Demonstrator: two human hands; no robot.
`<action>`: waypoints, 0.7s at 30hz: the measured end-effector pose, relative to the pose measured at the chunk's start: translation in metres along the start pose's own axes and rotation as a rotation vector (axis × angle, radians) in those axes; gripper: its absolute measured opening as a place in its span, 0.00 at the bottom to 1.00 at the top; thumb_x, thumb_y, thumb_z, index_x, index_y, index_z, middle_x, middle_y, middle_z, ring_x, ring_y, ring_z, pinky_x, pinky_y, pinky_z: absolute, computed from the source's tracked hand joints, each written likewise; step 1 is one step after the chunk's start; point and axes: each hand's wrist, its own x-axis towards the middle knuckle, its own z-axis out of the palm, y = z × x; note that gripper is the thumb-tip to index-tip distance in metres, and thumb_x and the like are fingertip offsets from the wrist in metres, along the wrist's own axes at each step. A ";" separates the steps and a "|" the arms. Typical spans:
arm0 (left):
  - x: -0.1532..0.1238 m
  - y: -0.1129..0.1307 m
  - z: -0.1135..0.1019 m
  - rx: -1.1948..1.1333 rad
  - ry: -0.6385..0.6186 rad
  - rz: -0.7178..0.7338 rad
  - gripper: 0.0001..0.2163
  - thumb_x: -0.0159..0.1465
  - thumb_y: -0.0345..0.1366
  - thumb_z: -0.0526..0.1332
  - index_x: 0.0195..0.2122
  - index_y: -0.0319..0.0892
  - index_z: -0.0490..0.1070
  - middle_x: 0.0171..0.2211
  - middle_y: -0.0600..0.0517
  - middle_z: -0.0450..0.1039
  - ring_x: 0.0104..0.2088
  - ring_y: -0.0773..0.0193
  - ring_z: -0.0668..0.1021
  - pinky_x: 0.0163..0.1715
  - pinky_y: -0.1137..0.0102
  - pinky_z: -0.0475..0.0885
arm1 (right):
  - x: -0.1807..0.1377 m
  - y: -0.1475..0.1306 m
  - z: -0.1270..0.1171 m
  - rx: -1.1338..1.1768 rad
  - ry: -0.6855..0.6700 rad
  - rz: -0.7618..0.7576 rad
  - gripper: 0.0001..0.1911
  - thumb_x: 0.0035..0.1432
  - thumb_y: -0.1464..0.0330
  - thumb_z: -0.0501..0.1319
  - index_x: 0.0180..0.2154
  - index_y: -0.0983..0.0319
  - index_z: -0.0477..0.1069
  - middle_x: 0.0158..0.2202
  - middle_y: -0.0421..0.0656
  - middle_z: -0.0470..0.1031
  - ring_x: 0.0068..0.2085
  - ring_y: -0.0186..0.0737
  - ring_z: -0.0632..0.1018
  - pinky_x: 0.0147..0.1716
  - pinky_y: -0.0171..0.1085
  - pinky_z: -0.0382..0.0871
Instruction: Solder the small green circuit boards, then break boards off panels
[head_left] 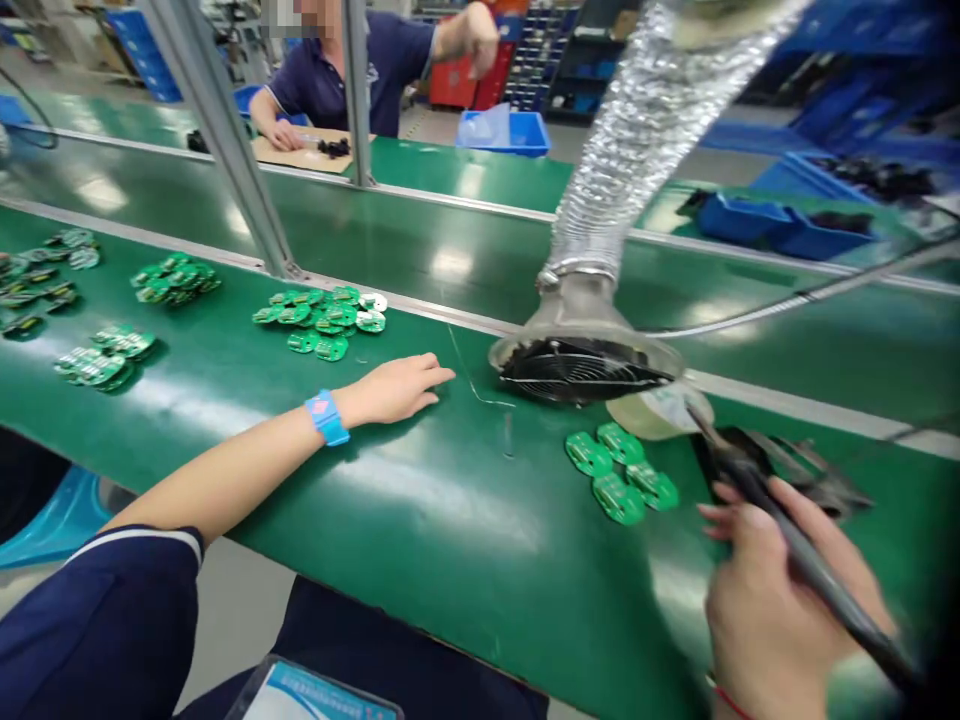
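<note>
My left hand (pixel 397 388) lies flat on the green mat, fingers stretched out and holding nothing, with a blue wristband (pixel 327 417) on the wrist. My right hand (pixel 772 590) is closed round a dark soldering iron (pixel 795 545) whose tip points up toward a stand (pixel 787 470). Several round green circuit boards (pixel 621 472) lie just left of the iron's tip. A thin solder wire (pixel 469 380) lies on the mat beside my left fingertips.
A fume-extractor fan (pixel 581 368) on a silver flexible duct (pixel 630 140) hangs over the mat. Piles of green boards (pixel 322 320) lie to the left. Metal posts (pixel 225 140) stand behind. A co-worker (pixel 352 80) works across the belt, near blue bins (pixel 510 132).
</note>
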 end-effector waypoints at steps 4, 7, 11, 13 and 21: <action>0.049 0.016 0.026 0.046 -0.035 0.033 0.12 0.67 0.33 0.55 0.49 0.37 0.68 0.43 0.45 0.69 0.42 0.59 0.74 0.42 0.67 0.69 | -0.013 0.014 -0.004 -0.045 -0.202 -0.072 0.24 0.62 0.57 0.58 0.57 0.58 0.67 0.41 0.51 0.80 0.31 0.49 0.81 0.34 0.50 0.77; 0.061 0.020 0.034 0.101 0.012 0.037 0.08 0.67 0.32 0.52 0.38 0.38 0.71 0.39 0.45 0.69 0.39 0.59 0.72 0.40 0.66 0.67 | -0.017 0.025 -0.007 -0.180 -0.388 -0.219 0.18 0.64 0.61 0.55 0.52 0.60 0.69 0.44 0.49 0.79 0.41 0.47 0.81 0.45 0.47 0.75; 0.052 0.027 0.031 0.219 0.123 0.098 0.08 0.67 0.34 0.53 0.34 0.39 0.70 0.38 0.44 0.70 0.43 0.53 0.69 0.42 0.60 0.65 | -0.020 0.029 -0.001 -0.333 -0.485 -0.444 0.17 0.61 0.64 0.59 0.52 0.60 0.68 0.42 0.49 0.77 0.42 0.47 0.78 0.43 0.46 0.74; 0.041 0.035 0.028 0.151 0.110 0.108 0.08 0.67 0.33 0.51 0.35 0.40 0.68 0.36 0.46 0.72 0.40 0.55 0.71 0.41 0.60 0.65 | -0.021 0.026 0.006 -0.354 -0.505 -0.492 0.17 0.61 0.67 0.58 0.52 0.60 0.67 0.39 0.48 0.77 0.39 0.47 0.77 0.40 0.46 0.74; 0.000 0.073 0.020 -0.250 -0.087 0.090 0.06 0.65 0.30 0.51 0.36 0.42 0.66 0.33 0.52 0.75 0.30 0.65 0.75 0.32 0.70 0.67 | -0.033 0.014 0.018 -0.250 -0.490 -0.438 0.16 0.62 0.72 0.55 0.52 0.59 0.65 0.38 0.44 0.75 0.40 0.43 0.75 0.42 0.43 0.72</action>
